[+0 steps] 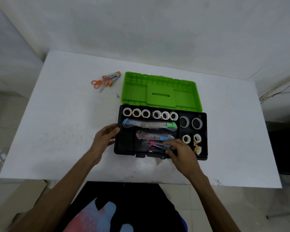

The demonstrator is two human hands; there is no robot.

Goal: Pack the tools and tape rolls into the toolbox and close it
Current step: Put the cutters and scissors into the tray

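On the white table (57, 131) the black toolbox (124, 144) lies open, green lid (161, 91) flat behind; tape rolls (150, 114) fill its back row, cutters (149, 125) its middle; left hand (105, 138) rests relaxed against its wall; right hand (179, 151) pinches a stapler (155, 150) inside; scissors (101, 83) lie outside.

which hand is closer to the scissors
Left. The left hand rests against the toolbox's left wall, below the scissors. The right hand is inside the box, farther right.
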